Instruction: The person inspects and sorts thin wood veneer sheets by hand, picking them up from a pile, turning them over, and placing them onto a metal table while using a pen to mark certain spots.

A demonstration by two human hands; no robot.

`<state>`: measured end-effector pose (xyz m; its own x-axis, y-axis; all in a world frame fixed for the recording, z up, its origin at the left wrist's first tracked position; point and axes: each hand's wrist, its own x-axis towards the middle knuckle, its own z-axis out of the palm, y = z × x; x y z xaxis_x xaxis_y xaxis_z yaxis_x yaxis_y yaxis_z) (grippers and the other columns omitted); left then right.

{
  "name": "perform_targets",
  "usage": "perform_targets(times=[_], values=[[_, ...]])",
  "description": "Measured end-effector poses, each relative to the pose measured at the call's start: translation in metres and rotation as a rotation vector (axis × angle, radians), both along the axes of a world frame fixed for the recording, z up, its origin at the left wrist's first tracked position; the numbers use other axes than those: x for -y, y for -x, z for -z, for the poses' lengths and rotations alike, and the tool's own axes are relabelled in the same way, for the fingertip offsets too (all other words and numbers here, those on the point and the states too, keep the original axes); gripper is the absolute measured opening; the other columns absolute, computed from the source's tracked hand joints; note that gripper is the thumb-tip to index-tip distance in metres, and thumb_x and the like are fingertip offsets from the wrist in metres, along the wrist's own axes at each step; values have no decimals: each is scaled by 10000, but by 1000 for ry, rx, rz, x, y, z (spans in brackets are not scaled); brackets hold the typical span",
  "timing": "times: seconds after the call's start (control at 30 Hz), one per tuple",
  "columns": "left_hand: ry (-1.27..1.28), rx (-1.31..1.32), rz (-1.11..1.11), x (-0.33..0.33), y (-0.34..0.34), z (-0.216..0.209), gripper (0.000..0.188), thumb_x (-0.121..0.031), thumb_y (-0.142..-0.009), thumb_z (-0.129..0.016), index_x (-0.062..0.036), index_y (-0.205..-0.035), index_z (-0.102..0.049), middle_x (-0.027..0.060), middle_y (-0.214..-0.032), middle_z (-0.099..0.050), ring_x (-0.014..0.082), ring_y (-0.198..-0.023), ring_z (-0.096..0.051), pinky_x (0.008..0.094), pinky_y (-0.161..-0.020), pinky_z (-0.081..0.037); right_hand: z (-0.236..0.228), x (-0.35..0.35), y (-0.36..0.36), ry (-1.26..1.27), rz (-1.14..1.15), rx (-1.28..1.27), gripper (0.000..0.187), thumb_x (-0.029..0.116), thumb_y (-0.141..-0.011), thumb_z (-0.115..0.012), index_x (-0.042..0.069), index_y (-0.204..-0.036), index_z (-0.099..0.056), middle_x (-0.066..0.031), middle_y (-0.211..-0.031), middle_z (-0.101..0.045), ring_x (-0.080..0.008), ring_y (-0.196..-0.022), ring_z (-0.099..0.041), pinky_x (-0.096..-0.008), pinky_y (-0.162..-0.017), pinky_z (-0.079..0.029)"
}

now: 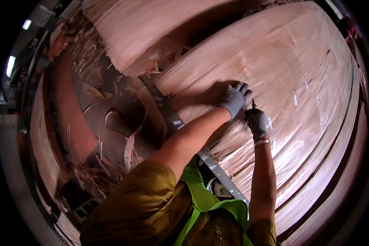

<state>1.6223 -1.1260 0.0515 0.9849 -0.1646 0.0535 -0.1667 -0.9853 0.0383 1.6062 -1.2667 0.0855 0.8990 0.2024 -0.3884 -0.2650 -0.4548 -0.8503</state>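
Observation:
A large sheet of pale reddish wood veneer point(274, 53) spreads out in front of me, wrinkled in places, with a few short white tape strips point(295, 100) on it. My left hand point(234, 99), in a grey glove, rests on the sheet with its fingers stretched out. Close to its right, my right hand point(257, 123), also gloved, is closed around a small dark tool point(253, 104). Only the dark tip shows above the fist, so I cannot make out its kind. Light creases run through the veneer just below my hands.
A metal edge strip point(217, 169) borders the veneer on my side. Another veneer stack point(151, 24) lies beyond, at the upper left. Torn veneer scraps point(96, 78) litter the floor at left, near a reddish board point(71, 110). More layered sheets point(328, 180) curve along the right.

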Motion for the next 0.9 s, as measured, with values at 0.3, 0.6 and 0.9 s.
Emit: perform_targets(times=[0.3,0.6,0.9], values=[[337,-413,0,-21,-15,-45,455,-109,-828,-451,-229,-1264,-504,129,-1265,-477,343,-1182,-449,459,-929,-398,-63,7,137,-193,156,-150,132,173,-865,-581,74,-780,-590,36,-570,-487,-28,-438,-383,-202,-396,-282],[1354,-880,247,-216,182,-75,490,-347,-879,-598,-3,-1213,-494,88,-1099,-583,158,-1029,-519,333,-903,-427,-96,-162,182,-339,224,-234,51,81,-869,-587,59,-830,-612,51,-598,-507,-25,-474,-421,-188,-418,-312],[1882,-757,-325,-503,179,-89,235,-172,-928,-508,-42,-1114,-569,-6,-914,-579,78,-864,-525,255,-767,-435,-56,-468,121,-417,-239,-43,111,25,-834,-621,25,-943,-601,-1,-772,-594,-63,-663,-514,-209,-578,-413]])
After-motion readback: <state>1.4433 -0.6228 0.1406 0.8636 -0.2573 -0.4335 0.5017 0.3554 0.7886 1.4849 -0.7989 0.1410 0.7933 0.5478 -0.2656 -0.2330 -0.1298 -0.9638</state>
